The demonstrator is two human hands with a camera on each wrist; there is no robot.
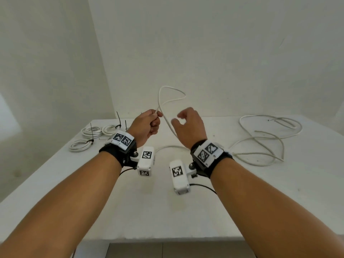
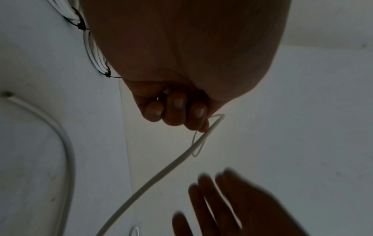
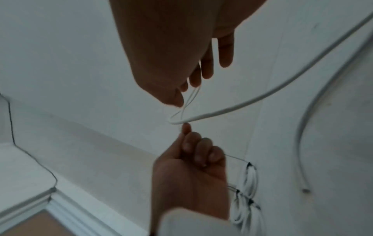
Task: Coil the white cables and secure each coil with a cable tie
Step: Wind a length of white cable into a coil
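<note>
My left hand (image 1: 151, 123) is raised over the white table (image 1: 149, 211) with its fingers (image 2: 175, 110) curled, and it pinches a white cable (image 1: 168, 101) near its end. The cable (image 3: 242, 103) rises in one loop above that hand, then drops past my right hand (image 1: 186, 125) to the tabletop. My right hand is open with loosely spread fingers (image 3: 225, 52) just right of the strand and holds nothing. Three finished coils (image 1: 93, 132) with black cable ties (image 1: 119, 118) lie at the table's far left.
Loose white cables (image 1: 260, 138) sprawl in tangled loops over the table's right side. White walls stand close behind the table and on the left. A tiled floor (image 1: 167, 250) shows below the table's near edge.
</note>
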